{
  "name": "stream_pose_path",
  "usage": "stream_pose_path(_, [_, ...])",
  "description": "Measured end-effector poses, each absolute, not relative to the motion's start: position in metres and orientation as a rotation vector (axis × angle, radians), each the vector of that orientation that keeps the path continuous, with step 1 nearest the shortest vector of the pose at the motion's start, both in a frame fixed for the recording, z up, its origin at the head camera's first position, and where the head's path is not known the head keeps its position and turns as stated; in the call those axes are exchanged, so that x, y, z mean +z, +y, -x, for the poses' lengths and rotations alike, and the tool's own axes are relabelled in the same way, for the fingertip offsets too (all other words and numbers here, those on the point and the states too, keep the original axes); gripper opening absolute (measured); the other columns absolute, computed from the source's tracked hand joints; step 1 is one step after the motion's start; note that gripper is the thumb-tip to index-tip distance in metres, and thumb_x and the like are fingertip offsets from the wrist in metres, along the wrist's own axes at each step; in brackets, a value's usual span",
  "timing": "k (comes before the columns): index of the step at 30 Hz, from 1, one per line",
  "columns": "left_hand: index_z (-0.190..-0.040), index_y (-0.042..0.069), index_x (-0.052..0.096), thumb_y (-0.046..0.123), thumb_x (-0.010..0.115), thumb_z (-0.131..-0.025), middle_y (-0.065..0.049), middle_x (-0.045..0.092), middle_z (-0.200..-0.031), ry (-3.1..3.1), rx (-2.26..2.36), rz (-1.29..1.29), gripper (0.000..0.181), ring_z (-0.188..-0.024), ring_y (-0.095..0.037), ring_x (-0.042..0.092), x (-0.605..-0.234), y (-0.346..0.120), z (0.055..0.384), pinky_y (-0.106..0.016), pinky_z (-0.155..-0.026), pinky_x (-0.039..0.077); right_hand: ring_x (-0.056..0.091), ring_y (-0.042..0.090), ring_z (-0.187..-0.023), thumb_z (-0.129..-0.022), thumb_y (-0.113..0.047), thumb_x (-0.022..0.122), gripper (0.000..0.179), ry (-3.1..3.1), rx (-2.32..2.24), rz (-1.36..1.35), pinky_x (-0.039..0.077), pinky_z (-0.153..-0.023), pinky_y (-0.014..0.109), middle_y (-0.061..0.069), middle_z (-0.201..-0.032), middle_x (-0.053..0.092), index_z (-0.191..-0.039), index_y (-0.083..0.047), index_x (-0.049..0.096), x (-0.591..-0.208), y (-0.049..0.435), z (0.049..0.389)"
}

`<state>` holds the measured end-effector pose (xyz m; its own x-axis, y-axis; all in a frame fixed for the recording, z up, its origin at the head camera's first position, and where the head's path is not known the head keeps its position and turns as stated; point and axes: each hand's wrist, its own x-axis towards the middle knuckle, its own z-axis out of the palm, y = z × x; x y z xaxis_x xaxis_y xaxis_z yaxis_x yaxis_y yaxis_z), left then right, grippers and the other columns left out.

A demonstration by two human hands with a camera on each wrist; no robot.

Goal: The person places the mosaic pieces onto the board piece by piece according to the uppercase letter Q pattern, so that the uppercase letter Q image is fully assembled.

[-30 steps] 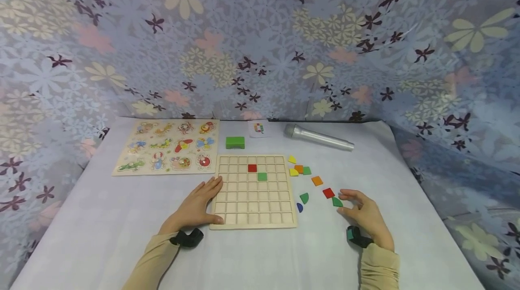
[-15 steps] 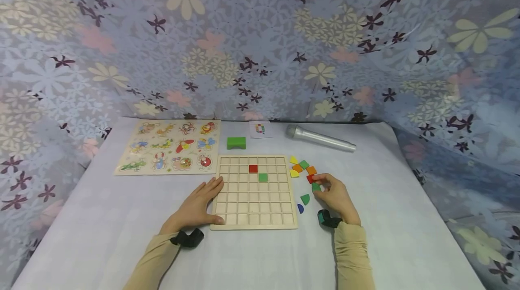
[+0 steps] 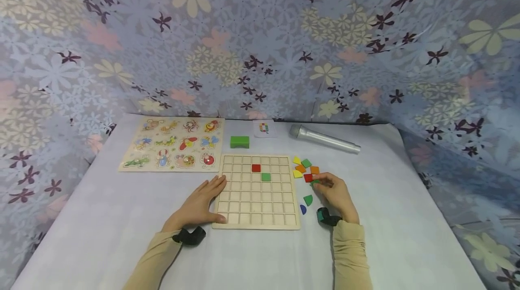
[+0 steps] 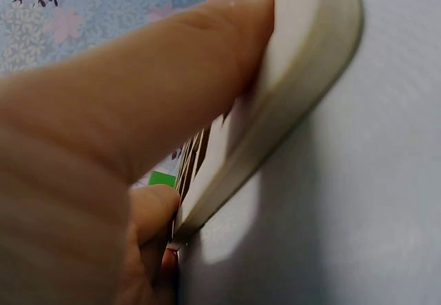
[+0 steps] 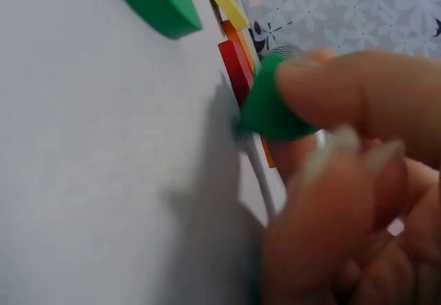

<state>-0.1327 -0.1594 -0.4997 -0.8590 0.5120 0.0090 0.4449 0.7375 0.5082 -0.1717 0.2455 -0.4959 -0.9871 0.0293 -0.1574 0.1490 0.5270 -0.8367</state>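
My left hand [image 3: 199, 203] lies spread at the left side of the wooden grid board [image 3: 260, 226]. Its thumb [image 4: 200, 50] presses on the rim near the front corner, while the other fingers touch the edge further back. A red square [image 3: 256, 168] and a green square [image 3: 266, 177] sit in the board's cells. Right of the board, my right hand [image 3: 338, 196] pinches a green quarter-circle piece [image 5: 272, 109] between thumb and fingers; the piece is tilted up on edge. Just beyond it lies a red tile [image 3: 308, 178].
Yellow pieces [image 3: 298, 174], orange tiles [image 3: 314, 170] and a green tile [image 3: 306, 163] cluster near the right hand. Another green quarter-circle [image 3: 308, 200] and a blue half-circle [image 3: 303, 209] lie closer. Behind are an insect puzzle [image 3: 170, 145], a green block [image 3: 239, 142], a pattern card [image 3: 264, 128] and a microphone [image 3: 325, 139].
My right hand has moved left toward the board, and the red, orange and green tiles now lie bunched with the yellow ones. It has tipped up the green quarter-circle. My left hand stays put.
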Motion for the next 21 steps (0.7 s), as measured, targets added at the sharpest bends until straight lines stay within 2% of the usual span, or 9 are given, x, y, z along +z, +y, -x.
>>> stream_pose_path(2, [-0.150,-0.001,0.030,0.052,0.080,-0.068,-0.014,0.026,-0.160,2.799,0.769,-0.770,0.109,-0.149,-0.034,0.021,-0.499,-0.159,0.133,-0.051,-0.121,0.016,0.053,0.010,-0.063,-0.090,-0.012,0.065,0.021,2.605,-1.516,-0.221,0.048,-0.049,0.022,0.011,-0.097,0.067,-0.108,0.000,0.064,-0.493,0.242,0.172])
stream_pose_path(6, [-0.149,-0.001,0.030,0.051,0.080,-0.068,-0.014,0.026,-0.160,2.799,0.776,-0.765,0.109,-0.149,-0.034,0.021,-0.496,-0.159,0.133,-0.051,-0.122,0.016,0.054,0.009,-0.060,-0.091,-0.012,0.066,0.021,2.505,-1.595,-0.225,0.052,-0.054,0.020,0.002,-0.084,0.065,-0.105,0.003,0.062,-0.485,0.228,0.171])
stream_pose_path(14, [-0.150,-0.001,0.030,0.051,0.080,-0.068,-0.014,0.026,-0.160,2.799,0.767,-0.776,0.109,-0.149,-0.034,0.021,-0.496,-0.158,0.134,-0.051,-0.122,0.016,0.063,0.009,-0.059,-0.089,-0.007,0.068,0.019,2.318,-1.673,0.015,0.057,-0.057,0.021,0.008,-0.077,0.069,-0.099,0.007,0.063,-0.480,0.177,0.165])
stream_pose_path(21, [-0.149,-0.002,0.030,0.052,0.080,-0.068,-0.014,0.026,-0.160,2.794,0.791,-0.775,0.110,-0.149,-0.034,0.022,-0.498,-0.159,0.133,-0.052,-0.121,0.016,0.063,0.009,-0.055,-0.084,-0.006,0.073,0.010,2.407,-1.590,0.056,0.056,-0.055,0.021,0.008,-0.072,0.070,-0.089,0.002,0.068,-0.483,0.139,0.158])
